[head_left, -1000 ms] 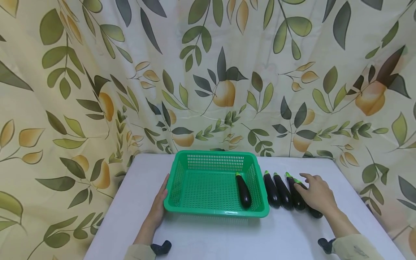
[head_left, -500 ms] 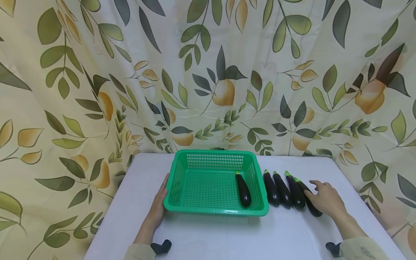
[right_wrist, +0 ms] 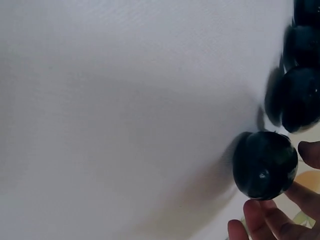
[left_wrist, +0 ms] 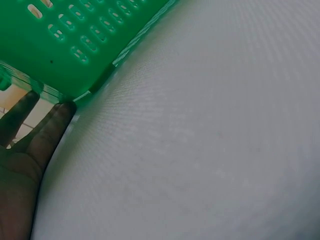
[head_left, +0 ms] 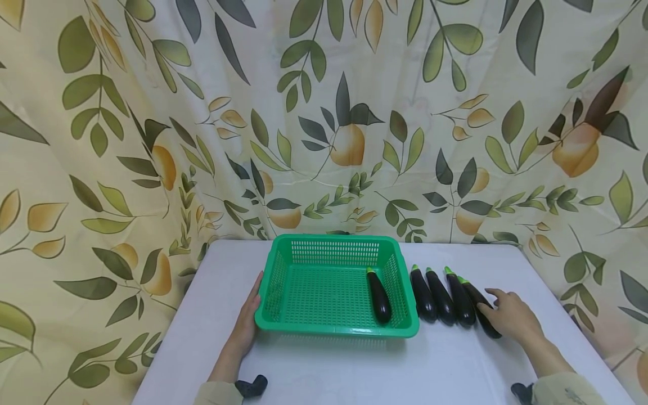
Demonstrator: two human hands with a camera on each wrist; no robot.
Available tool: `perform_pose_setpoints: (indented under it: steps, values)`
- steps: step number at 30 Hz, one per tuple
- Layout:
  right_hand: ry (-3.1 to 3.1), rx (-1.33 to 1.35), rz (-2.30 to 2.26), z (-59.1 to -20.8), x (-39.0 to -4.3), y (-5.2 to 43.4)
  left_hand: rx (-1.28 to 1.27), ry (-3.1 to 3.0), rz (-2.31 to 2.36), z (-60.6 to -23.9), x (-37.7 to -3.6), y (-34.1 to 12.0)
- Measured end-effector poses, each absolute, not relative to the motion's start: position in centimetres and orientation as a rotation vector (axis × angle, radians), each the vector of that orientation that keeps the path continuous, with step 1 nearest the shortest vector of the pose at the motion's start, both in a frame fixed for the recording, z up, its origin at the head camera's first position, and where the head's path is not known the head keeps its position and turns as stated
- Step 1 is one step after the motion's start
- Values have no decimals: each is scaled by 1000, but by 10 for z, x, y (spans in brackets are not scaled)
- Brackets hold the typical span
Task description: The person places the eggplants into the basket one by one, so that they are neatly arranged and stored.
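Note:
A green plastic basket [head_left: 336,331] stands on the table with one dark eggplant [head_left: 379,298] lying along its right side. My left hand [head_left: 246,320] rests against the basket's left wall, fingers extended; in the left wrist view its fingertips meet the basket's lower corner. Right of the basket several eggplants lie side by side, green stem ends away from me. My right hand [head_left: 513,319] is at the rightmost eggplant [head_left: 487,320], its fingers loosely bent along the right side. In the right wrist view the thumb [right_wrist: 310,154] shows a small gap from that eggplant's skin.
White cloth covers the table [head_left: 324,374]. A curtain [head_left: 324,112] printed with leaves and fruit hangs right behind the table and along its left side. Another eggplant [head_left: 422,295] lies close beside the basket's right wall.
My right hand has shifted right and slightly toward me, uncovering more of the rightmost eggplant, which stays where it was. The left hand and the basket have not moved.

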State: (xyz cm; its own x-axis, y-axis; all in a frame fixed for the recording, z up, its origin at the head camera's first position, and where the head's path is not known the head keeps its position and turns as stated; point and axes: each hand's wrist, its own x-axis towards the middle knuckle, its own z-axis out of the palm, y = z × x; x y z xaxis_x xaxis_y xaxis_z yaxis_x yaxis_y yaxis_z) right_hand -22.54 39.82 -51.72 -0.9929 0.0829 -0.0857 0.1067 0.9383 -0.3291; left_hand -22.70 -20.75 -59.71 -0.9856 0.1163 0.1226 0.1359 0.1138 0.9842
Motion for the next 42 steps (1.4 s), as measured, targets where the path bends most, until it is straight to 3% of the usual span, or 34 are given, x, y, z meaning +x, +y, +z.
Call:
perform_pose_setpoints:
  steps: [42]
  values:
    - [2973,122,-601,-522,-227,407,-287,-2342,-2045,-598,-227,-208]
